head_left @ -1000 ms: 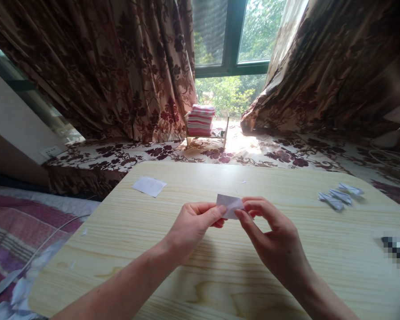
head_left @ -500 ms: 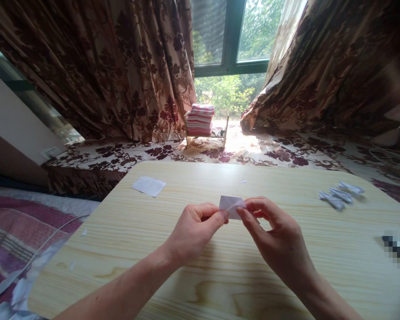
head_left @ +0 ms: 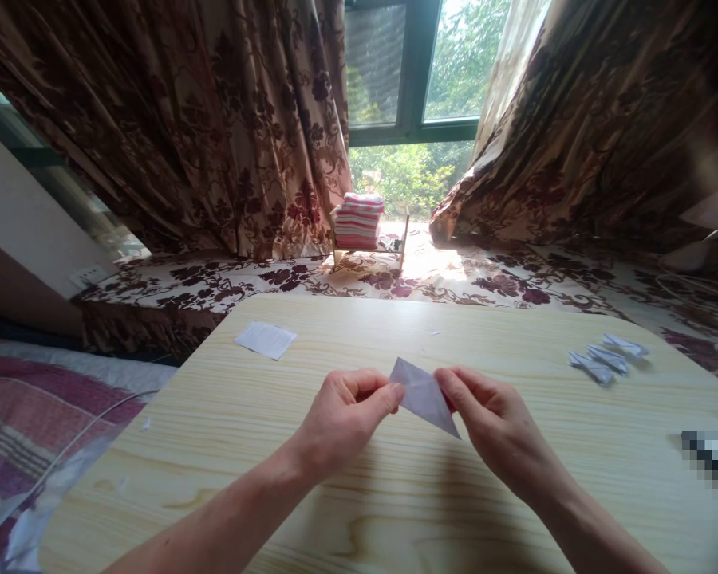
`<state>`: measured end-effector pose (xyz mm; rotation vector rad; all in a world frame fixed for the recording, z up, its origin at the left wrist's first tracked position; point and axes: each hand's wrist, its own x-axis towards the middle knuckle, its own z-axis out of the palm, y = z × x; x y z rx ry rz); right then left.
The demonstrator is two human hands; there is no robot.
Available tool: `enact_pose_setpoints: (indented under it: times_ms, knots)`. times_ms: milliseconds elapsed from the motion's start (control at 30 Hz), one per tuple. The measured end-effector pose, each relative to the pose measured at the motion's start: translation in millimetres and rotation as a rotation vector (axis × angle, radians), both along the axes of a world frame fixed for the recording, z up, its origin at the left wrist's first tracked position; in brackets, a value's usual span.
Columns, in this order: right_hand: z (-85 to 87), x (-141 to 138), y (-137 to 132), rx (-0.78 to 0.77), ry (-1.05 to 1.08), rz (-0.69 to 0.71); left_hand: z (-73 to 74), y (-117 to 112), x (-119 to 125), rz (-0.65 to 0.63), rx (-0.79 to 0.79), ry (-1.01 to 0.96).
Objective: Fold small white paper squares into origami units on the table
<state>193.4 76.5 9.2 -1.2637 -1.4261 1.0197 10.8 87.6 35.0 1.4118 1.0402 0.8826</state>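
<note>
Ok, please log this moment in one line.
left hand: pinches angular white paper; right hand: pinches its other side; on pale wooden table: three folded white papers

The slip of paper [head_left: 426, 399], earlier a short, nearly level strip between the fingertips, had swung to a slant, showing a broader face and a sharp corner pointing down beside the right hand [head_left: 494, 418]. That hand had altered its grip: the arched fingers and the rounded gap behind the thumb had gone, and the fingers were now curled in close, pinching the paper's upper right edge. The view had also tipped a little, so that the window [head_left: 416, 72] and the surface [head_left: 215, 446] sat slightly lower.
</note>
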Motion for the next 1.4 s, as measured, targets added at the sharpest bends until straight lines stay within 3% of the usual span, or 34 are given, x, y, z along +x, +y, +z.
enact_pose_setpoints:
  times_ms: [133,233,300,467,700,933,1100,1400]
  knots:
    - [-6.2,12,5,0.281,-0.139,-0.117,3.5,3,-4,0.044,-0.054,-0.044]
    - [-5.2,11,0,0.512,-0.297,0.01,3.5,3,-4,0.036,-0.07,-0.035]
    - [-2.1,8,-4,0.583,-0.363,0.125,2.8,3,-3,0.034,-0.063,-0.005]
    - [0.6,7,-5,0.598,-0.447,0.29,3.2,3,-3,0.064,-0.038,0.031]
    - [-3.3,8,-5,0.588,-0.438,0.298,3.9,4,-3,0.066,-0.049,0.004]
    - [3.3,5,-6,0.565,-0.376,0.361,2.2,2,-2,0.045,-0.045,0.019]
    - [2.5,5,-5,0.52,-0.377,0.353,-1.4,1,-2,-0.005,-0.03,0.0]
    - [-2.2,3,-4,0.573,-0.393,0.238,-6.0,-1,2,-0.081,-0.053,-0.042]
